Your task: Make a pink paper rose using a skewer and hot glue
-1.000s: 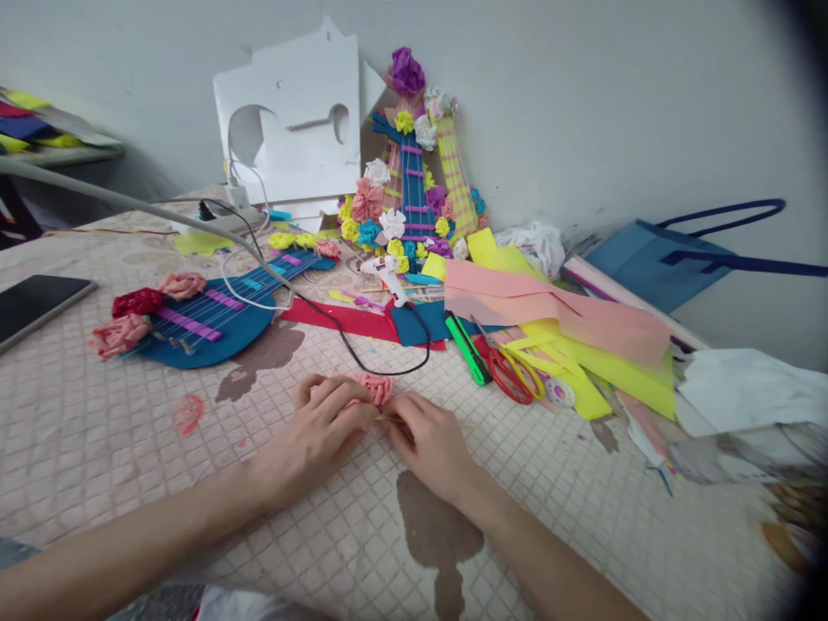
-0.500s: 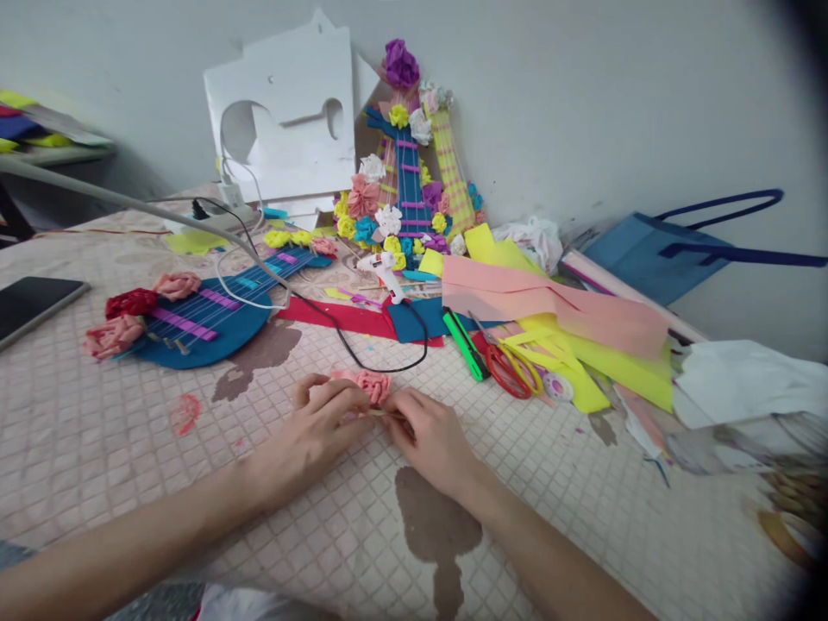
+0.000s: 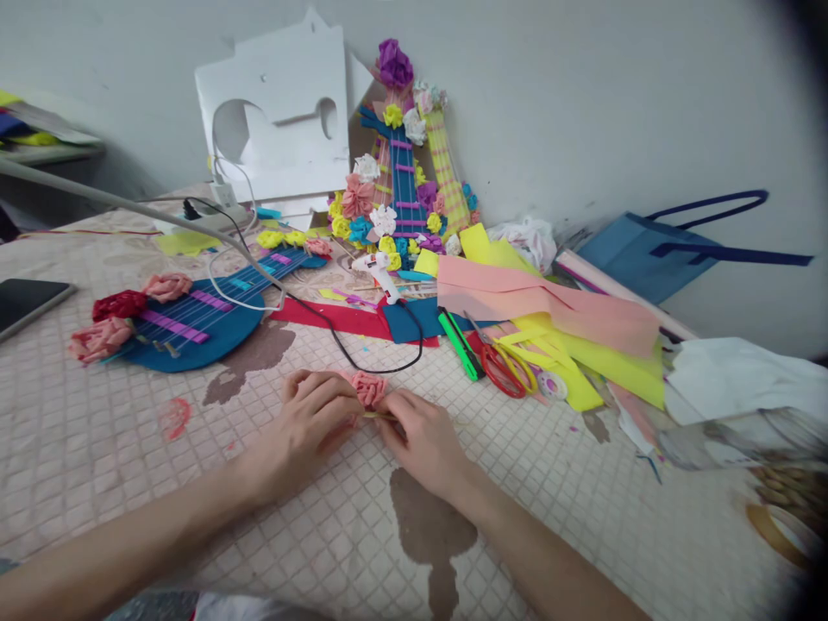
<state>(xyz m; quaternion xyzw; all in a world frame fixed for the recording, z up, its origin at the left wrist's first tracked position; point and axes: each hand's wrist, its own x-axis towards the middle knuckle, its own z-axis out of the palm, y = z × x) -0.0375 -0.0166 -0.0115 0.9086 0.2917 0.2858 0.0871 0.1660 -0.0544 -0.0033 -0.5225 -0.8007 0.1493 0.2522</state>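
A pink crepe-paper rose (image 3: pixel 369 388) is held between my two hands, low over the tabletop. My left hand (image 3: pixel 318 419) curls its fingers around the rose's left side, where some loose pink paper shows behind the knuckles. A thin pale stick (image 3: pixel 370 415) lies across just below the rose. From the right, my right hand (image 3: pixel 420 438) pinches this stick against the rose's lower edge. The fingertips of both hands are partly hidden.
Beyond my hands lie a white glue gun (image 3: pixel 379 274) with its black cord, a green cutter (image 3: pixel 461 345) and red scissors (image 3: pixel 501 369). Pink paper (image 3: pixel 549 302) is piled right. A blue paper guitar (image 3: pixel 200 332) lies left, near a phone (image 3: pixel 32 304).
The whole view has shifted slightly, so things sit a little further left. Both hands keep their hold on the rose and stick, with only slight finger movement.
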